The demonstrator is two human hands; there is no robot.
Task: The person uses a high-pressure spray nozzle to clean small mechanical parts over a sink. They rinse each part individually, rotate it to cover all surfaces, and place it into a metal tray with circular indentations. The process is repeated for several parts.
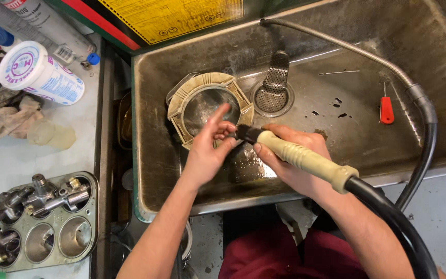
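At the far left, a muffin tin [52, 243] full of metal valve parts [27, 199] sits on the bench [6, 160], with a crumpled rag [3, 116] and a white tub [40, 72] lying above it. Next comes the metal sink [367, 139], where a round cream-coloured ring [187, 98] leans against the back left corner near the drain strainer [273, 93]. The left hand [207, 150] hovers over the ring with fingers partly curled around a small part I cannot make out. Just beside it, the right hand [295, 160] has its grip closed around a cream-handled brush [305, 157], bristles touching the left fingers. A black hose [388, 212] runs from the handle, and a small red tool [386, 109] lies further right.
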